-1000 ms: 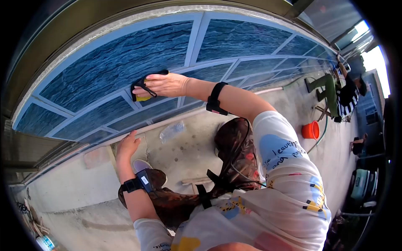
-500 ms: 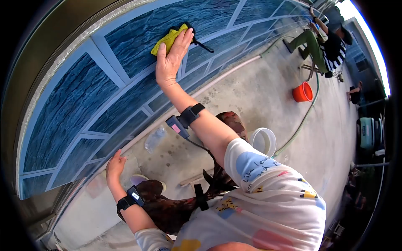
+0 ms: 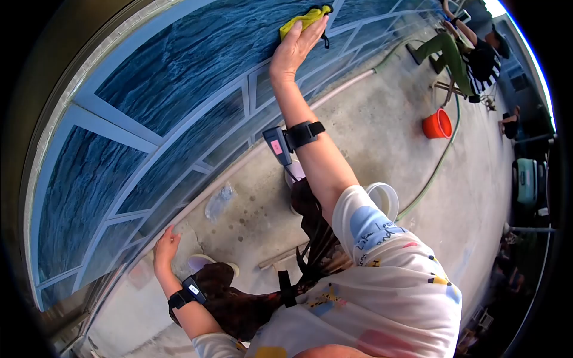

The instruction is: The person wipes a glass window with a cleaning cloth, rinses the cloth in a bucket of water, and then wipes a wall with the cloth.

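Observation:
My right hand (image 3: pixel 296 52) presses a yellow cloth (image 3: pixel 303 22) against the wall (image 3: pixel 197 56), which has dark blue stone-look panels. Pale blue bands (image 3: pixel 116 125) divide those panels. The cloth is bunched under my fingers, and a short dark strap or loop shows at its edge. My left hand (image 3: pixel 166 247) hangs low near a pale pipe (image 3: pixel 230 173) at the foot of the wall. Its fingers are loosely apart and nothing shows in them; whether it touches the pipe I cannot tell.
On the concrete floor stand a red bucket (image 3: pixel 437 124) and a white bucket (image 3: pixel 385 200), with a green hose (image 3: pixel 439 170) between them. Clear plastic (image 3: pixel 219 203) lies near the wall. Another person (image 3: pixel 471 59) sits on a stool farther along.
My right hand has slid the yellow cloth up and to the right along the wall. One of my shoes now shows beneath that arm. My left hand has barely moved.

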Available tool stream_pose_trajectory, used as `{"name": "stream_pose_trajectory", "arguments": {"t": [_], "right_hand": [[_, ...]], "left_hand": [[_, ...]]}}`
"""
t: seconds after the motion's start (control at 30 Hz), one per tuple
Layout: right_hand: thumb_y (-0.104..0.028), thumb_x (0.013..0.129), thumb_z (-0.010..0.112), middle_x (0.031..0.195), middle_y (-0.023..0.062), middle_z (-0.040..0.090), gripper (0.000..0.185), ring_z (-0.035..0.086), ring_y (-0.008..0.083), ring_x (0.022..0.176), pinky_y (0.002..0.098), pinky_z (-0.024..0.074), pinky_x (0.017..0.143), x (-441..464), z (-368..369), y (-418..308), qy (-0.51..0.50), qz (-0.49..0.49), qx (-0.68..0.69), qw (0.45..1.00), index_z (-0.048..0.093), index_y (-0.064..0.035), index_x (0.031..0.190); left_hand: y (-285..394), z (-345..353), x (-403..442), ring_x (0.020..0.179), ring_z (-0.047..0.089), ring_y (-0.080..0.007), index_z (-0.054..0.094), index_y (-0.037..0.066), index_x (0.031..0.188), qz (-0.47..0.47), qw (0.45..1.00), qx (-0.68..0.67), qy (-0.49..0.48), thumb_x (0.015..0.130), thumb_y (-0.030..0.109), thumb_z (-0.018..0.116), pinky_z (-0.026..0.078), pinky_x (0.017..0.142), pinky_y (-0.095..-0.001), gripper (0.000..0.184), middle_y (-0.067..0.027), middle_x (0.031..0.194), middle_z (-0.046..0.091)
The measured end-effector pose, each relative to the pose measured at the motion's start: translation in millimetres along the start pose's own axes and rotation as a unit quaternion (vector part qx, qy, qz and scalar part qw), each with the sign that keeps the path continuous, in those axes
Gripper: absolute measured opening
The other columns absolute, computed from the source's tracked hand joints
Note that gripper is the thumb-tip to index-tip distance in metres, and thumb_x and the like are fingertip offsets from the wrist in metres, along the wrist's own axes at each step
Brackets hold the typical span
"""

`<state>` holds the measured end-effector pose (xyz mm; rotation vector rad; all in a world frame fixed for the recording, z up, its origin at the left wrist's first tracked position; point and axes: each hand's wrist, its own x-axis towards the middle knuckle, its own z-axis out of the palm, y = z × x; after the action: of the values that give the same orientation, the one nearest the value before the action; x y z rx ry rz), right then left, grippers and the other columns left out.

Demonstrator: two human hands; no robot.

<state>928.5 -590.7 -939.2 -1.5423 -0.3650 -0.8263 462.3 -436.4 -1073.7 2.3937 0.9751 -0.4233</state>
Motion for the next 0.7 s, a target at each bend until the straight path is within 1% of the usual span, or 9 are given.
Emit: {"name": "stream_pose_trajectory", "arguments": {"t": [0.07,0.1,0.17,0.27,0.33,0.37,0.47,0.63,0.7], "right_hand": [[-0.034,0.095,0.029,0.145,0.0193,0.013,0.059,0.016,0.0302,0.134,0.0346,0.0135,0.108,56.8,-5.0,25.3,0.030,0.028,0.033,0.999,0.013,0.0029,0.139],[-0.028,0.091,0.038,0.141,0.0198,0.028,0.054,0.025,0.0301,0.131,0.0336,0.0174,0.108,89.0,-0.7,58.5,0.100,-0.009,0.012,0.995,0.030,0.0031,0.134],[-0.034,0.093,0.035,0.139,0.0234,0.028,0.058,0.023,0.0325,0.131,0.0333,0.0159,0.108,123.2,-0.7,108.9,0.113,0.021,0.022,0.993,0.027,0.0077,0.133],[-0.030,0.091,0.038,0.138,0.0175,0.033,0.052,0.026,0.0294,0.130,0.0382,0.0149,0.109,119.3,-5.4,132.4,0.120,0.050,0.059,0.990,0.034,0.0019,0.132],[-0.035,0.094,0.027,0.145,0.0178,0.017,0.059,0.024,0.0298,0.131,0.0338,0.0181,0.107,81.0,-9.0,117.5,0.092,0.209,0.095,0.969,0.017,0.0020,0.138],[-0.044,0.093,0.028,0.144,0.0194,0.019,0.066,0.016,0.0281,0.134,0.0328,0.0110,0.110,57.7,-5.5,124.2,0.105,0.227,0.126,0.960,0.017,0.0020,0.138],[-0.048,0.093,0.023,0.145,0.0190,0.014,0.069,0.011,0.0281,0.136,0.0339,0.0089,0.111,-27.2,7.2,157.2,0.102,0.319,0.126,0.934,0.014,0.0033,0.138],[-0.048,0.093,0.022,0.146,0.0190,0.012,0.069,0.011,0.0271,0.136,0.0337,0.0104,0.110,-193.4,32.8,123.5,0.097,0.467,0.155,0.865,0.012,0.0017,0.139],[-0.050,0.093,0.023,0.148,0.0131,0.006,0.070,0.008,0.0246,0.137,0.0329,0.0083,0.110,-243.9,39.4,67.0,0.085,0.526,0.180,0.827,0.007,-0.0024,0.141]], "left_hand": [[-6.6,6.4,2.4,0.083,0.061,-0.0294,0.051,0.008,0.121,-0.004,1.000,-0.002,-0.006,0.082,0.026,0.059,0.046,0.075,-0.0368,0.044,-0.0145,0.087,0.063],[-3.9,7.0,1.7,0.083,0.061,-0.0294,0.051,0.008,0.121,0.000,1.000,-0.002,-0.009,0.082,0.026,0.059,0.046,0.075,-0.0368,0.044,-0.0145,0.087,0.063],[2.1,3.3,-3.3,0.083,0.061,-0.0298,0.049,0.010,0.123,0.007,1.000,0.011,-0.004,0.083,0.026,0.058,0.046,0.075,-0.0374,0.044,-0.0138,0.089,0.063],[4.9,3.4,-5.6,0.088,0.059,-0.0312,0.047,0.010,0.124,-0.012,0.999,0.022,-0.029,0.084,0.027,0.055,0.045,0.076,-0.0416,0.044,-0.0127,0.096,0.062],[2.0,5.6,-6.8,0.086,0.060,-0.0303,0.047,0.011,0.124,-0.008,0.999,0.027,-0.019,0.083,0.026,0.056,0.045,0.075,-0.0400,0.044,-0.0127,0.094,0.063],[-0.2,5.5,-8.2,0.084,0.061,-0.0294,0.047,0.012,0.125,-0.003,0.999,0.034,-0.006,0.083,0.025,0.056,0.046,0.075,-0.0384,0.045,-0.0127,0.093,0.063],[-0.3,5.3,-14.3,0.084,0.061,-0.0292,0.047,0.012,0.125,0.017,0.998,0.041,0.032,0.083,0.024,0.056,0.046,0.074,-0.0388,0.044,-0.0127,0.094,0.063],[3.1,-0.6,-26.7,0.084,0.061,-0.0298,0.047,0.011,0.125,0.022,0.999,-0.001,0.029,0.084,0.023,0.056,0.046,0.075,-0.0398,0.044,-0.0132,0.095,0.063],[-0.4,-0.6,-31.0,0.084,0.061,-0.0300,0.046,0.011,0.124,0.024,0.999,-0.010,0.030,0.084,0.022,0.056,0.046,0.075,-0.0401,0.043,-0.0135,0.095,0.063]]}}
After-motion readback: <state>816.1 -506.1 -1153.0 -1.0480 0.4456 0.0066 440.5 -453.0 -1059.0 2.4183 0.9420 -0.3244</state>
